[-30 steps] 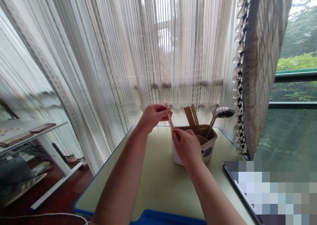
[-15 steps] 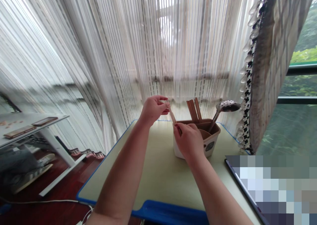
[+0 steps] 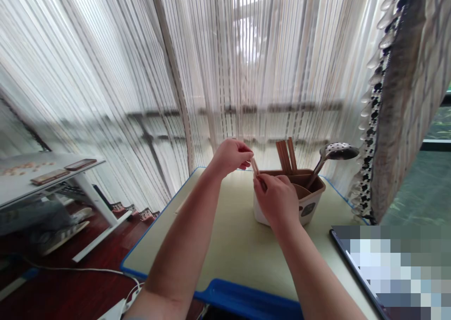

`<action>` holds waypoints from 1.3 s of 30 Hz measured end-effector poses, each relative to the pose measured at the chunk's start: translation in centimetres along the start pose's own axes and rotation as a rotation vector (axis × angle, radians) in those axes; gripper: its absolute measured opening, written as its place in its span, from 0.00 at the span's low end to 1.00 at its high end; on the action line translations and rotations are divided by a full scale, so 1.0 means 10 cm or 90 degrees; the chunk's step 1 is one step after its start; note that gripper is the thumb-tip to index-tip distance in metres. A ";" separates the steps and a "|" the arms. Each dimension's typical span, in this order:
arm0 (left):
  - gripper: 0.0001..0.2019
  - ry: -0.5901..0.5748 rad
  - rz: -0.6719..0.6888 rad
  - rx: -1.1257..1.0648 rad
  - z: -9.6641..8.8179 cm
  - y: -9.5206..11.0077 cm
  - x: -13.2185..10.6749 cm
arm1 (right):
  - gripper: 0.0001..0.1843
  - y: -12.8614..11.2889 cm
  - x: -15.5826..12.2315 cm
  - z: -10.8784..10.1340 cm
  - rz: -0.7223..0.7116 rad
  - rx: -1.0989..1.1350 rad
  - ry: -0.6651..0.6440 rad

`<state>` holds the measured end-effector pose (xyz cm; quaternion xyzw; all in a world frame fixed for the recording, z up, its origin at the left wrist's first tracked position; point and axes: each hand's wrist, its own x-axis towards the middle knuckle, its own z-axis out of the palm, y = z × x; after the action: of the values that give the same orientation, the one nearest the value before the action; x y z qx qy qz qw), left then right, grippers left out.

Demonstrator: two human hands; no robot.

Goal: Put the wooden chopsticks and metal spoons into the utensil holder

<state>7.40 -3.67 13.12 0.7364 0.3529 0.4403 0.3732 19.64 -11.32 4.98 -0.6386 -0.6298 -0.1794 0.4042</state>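
A pair of pale wooden chopsticks (image 3: pixel 255 165) slants between my hands at the left rim of a cutlery holder. Pinched at their upper end are the fingertips of my left hand (image 3: pixel 234 156). My right hand (image 3: pixel 276 195) is closed round them lower down, in front of the holder, and hides their lower part. The white and brown cutlery holder (image 3: pixel 260 214) stands upright on the table. Several brown chopsticks (image 3: pixel 286 156) rise from its back compartment, and a metal slotted ladle (image 3: pixel 338 151) leans out to the right.
The pale table (image 3: pixel 225 259) has a blue edge and a blue front tray (image 3: pixel 250 297). A pale thin strip (image 3: pixel 180 207) lies beside my left forearm. A dark-edged flat panel (image 3: pixel 355 273), partly pixelated, is at right. Curtains (image 3: pixel 218 66) hang behind; another table (image 3: pixel 88 169) stands left.
The view has turned slightly left, so the table and holder appear further right. My left hand is a little closer to my right, with less of the pale chopsticks showing between them.
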 end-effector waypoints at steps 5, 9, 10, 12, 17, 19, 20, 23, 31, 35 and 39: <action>0.06 -0.014 0.016 0.084 0.03 -0.01 -0.02 | 0.12 0.01 0.00 0.02 0.008 -0.036 -0.018; 0.07 -0.033 0.026 0.140 0.02 -0.02 -0.03 | 0.12 0.00 0.00 0.03 0.006 -0.039 -0.012; 0.07 -0.037 0.026 0.152 0.02 -0.02 -0.03 | 0.12 0.00 0.00 0.03 0.004 -0.036 -0.005; 0.08 -0.034 0.023 0.174 0.03 -0.03 -0.03 | 0.11 0.00 -0.01 0.02 -0.003 -0.028 0.007; 0.07 -0.041 -0.002 0.235 0.07 -0.06 0.01 | 0.12 0.00 0.00 0.01 -0.020 -0.038 -0.018; 0.07 -0.047 -0.013 0.265 0.08 -0.05 0.01 | 0.12 0.02 0.00 0.01 -0.015 -0.045 -0.020; 0.08 -0.043 -0.016 0.284 0.08 -0.03 0.00 | 0.12 0.02 0.01 0.01 -0.015 -0.046 -0.017; 0.16 0.029 0.008 0.355 0.08 0.04 -0.07 | 0.11 0.01 0.01 0.02 -0.028 -0.046 0.016; 0.15 0.377 0.019 0.430 -0.18 -0.50 -0.51 | 0.12 -0.20 -0.21 0.20 -0.201 0.172 0.134; 0.11 0.367 -0.092 0.440 -0.44 -1.09 -0.86 | 0.13 -0.32 -0.39 0.39 -0.251 0.253 0.103; 0.12 0.324 -0.178 0.496 -0.60 -1.42 -1.17 | 0.15 -0.44 -0.55 0.61 -0.210 0.380 -0.029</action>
<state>-5.00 -5.42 -1.61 0.6359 0.6670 0.3873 0.0271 12.96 -10.95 -1.57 -0.3856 -0.7581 -0.0354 0.5247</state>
